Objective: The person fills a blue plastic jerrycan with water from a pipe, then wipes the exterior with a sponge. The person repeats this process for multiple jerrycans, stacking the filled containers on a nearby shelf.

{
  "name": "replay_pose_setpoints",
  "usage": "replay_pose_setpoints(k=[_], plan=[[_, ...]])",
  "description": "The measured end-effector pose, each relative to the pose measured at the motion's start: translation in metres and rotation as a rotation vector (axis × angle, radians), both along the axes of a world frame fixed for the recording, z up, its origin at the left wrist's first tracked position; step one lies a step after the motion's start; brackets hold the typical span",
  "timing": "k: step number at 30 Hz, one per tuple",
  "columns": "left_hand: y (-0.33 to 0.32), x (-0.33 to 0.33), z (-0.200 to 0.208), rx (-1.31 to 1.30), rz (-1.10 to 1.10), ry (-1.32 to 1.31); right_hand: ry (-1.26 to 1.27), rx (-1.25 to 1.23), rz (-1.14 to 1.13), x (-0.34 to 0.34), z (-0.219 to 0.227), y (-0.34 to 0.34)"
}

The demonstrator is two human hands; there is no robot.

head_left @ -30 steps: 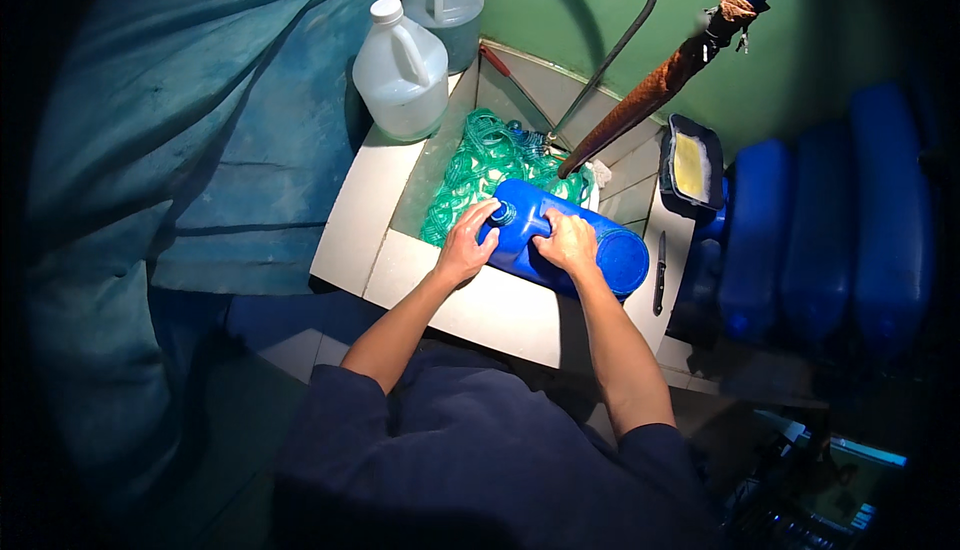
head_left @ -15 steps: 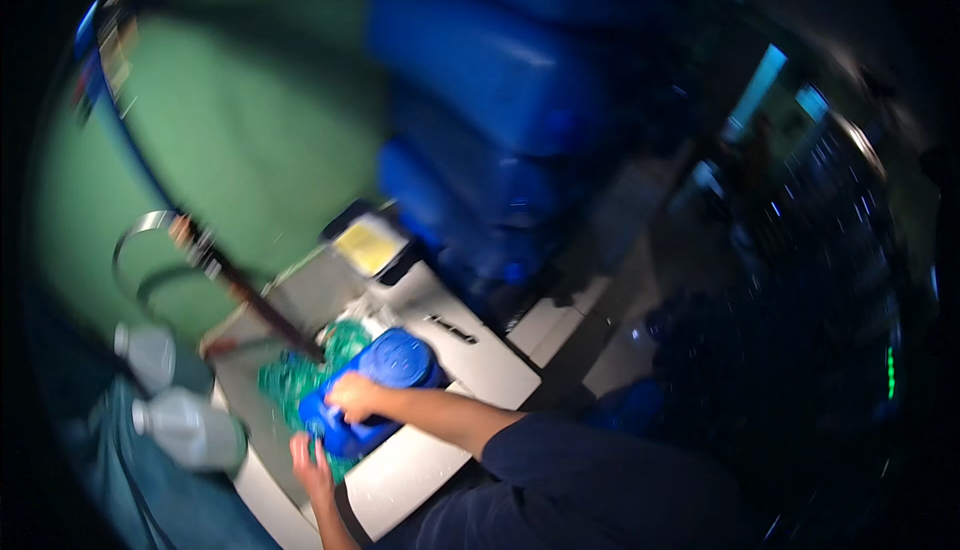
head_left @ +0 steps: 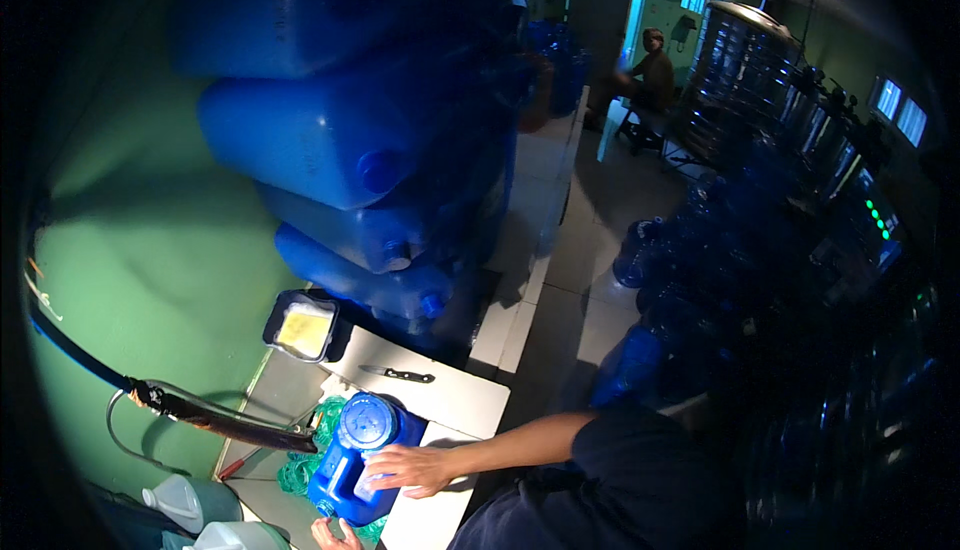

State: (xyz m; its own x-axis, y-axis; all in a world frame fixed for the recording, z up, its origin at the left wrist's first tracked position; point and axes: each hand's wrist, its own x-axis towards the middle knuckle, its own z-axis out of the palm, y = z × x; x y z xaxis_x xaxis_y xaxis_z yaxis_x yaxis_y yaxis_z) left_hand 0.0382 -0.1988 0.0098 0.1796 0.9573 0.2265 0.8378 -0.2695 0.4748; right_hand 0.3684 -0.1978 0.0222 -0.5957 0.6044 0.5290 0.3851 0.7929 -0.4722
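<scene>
A blue plastic water jug [head_left: 345, 490] with a wide round lid [head_left: 367, 422] lies in the sink, on a heap of green netting [head_left: 297, 473]. My right hand [head_left: 408, 470] rests on the side of the jug by its handle, fingers stretched out and a little spread. A pale patch shows beneath those fingertips; I cannot make out what it is. At the lower edge, my left hand [head_left: 338, 534] is beside the jug's small spout cap [head_left: 325, 508], with thumb and fingers apart and partly cut off by the frame.
A black-handled knife [head_left: 398, 375] lies on the white counter [head_left: 465, 390], near a dark tub with yellow contents [head_left: 304, 332]. A dark hose [head_left: 215, 415] reaches over the sink. Stacked blue containers [head_left: 310, 140] stand behind. Pale jugs [head_left: 185, 502] are at left. A person [head_left: 655, 75] sits far off.
My view has swung up and right, bringing the room and the seated person into sight. The right hand's fingers have gone from curled at the jug's handle to stretched out on its side.
</scene>
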Motion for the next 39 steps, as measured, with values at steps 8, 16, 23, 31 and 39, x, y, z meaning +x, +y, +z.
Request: replay_pose_setpoints(k=[8, 16, 23, 31, 39], plan=[[0.021, 0.059, -0.001, -0.102, -0.055, -0.017, 0.48, -0.145, -0.994, 0.167, -0.032, -0.093], [0.038, 0.088, -0.003, -0.17, -0.063, -0.032, 1.54, -0.25, -1.553, 0.33, -0.225, -0.218], [0.048, 0.093, -0.013, -0.221, -0.044, -0.072, 1.128, -1.495, -1.461, 0.323, -0.338, -0.336], [0.051, 0.072, -0.023, -0.3, 0.055, -0.251, 1.08, -1.881, -0.881, 0.367, -0.3, -0.327], [0.052, -0.017, -0.069, -0.585, 0.205, -0.88, 0.603, -1.426, -1.514, 0.385, -0.281, -0.3]])
